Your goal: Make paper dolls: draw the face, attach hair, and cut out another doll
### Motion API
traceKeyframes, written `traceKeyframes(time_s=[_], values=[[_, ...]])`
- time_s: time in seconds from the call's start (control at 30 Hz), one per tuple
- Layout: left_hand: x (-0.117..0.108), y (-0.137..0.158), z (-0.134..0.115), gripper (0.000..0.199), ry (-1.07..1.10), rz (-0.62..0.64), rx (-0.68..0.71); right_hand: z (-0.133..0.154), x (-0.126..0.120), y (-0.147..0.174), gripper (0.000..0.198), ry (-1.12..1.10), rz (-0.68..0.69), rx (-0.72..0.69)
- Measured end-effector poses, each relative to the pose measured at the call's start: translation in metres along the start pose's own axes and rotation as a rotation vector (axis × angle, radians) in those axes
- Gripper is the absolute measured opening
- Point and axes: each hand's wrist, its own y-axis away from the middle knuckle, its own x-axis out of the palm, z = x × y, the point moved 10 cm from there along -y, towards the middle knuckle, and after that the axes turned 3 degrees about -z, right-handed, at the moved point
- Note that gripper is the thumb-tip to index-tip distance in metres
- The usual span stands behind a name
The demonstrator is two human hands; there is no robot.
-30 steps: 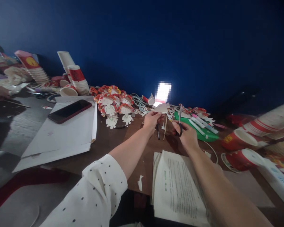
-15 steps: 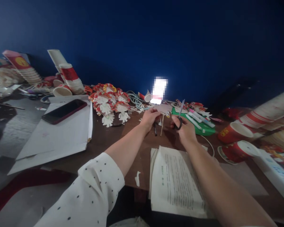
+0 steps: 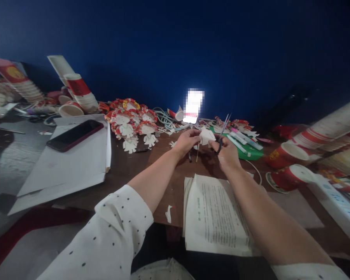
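Note:
A small white paper cutout is pinched at its left side by my left hand. My right hand is closed round a pair of dark-handled scissors, their blades pointing up and away from the paper. The right fingertips reach the cutout's lower right edge; whether they grip it too, I cannot tell. Below the paper, a thin wooden stick and a dark pen lie on the brown table.
Red-trimmed paper figures are piled left of centre. A phone lies on white sheets. Several markers rest on a green piece at right. An open book lies in front; paper cups are at right.
The paper cutout has turned so that its white face shows more. My right hand has come in to its edge, still with the scissors. The view has shifted slightly.

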Motion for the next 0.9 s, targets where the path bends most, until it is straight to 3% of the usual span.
traceKeyframes(time_s=[0.1,0.43,0.7,0.9], values=[[0.01,0.004,-0.001,0.02,-0.015,0.08,-0.043,0.001,-0.007,-0.001,0.048,0.015,-0.062,-0.02],[0.015,0.004,0.009,0.022,-0.036,0.155,-0.071,0.021,-0.021,0.004,0.036,0.073,-0.208,-0.129],[0.017,0.001,0.013,0.024,-0.073,0.176,-0.001,0.021,-0.01,0.008,0.043,0.07,-0.122,-0.097],[0.007,-0.004,0.014,0.022,-0.131,0.101,0.033,0.007,-0.002,0.005,0.049,0.038,-0.047,-0.044]])
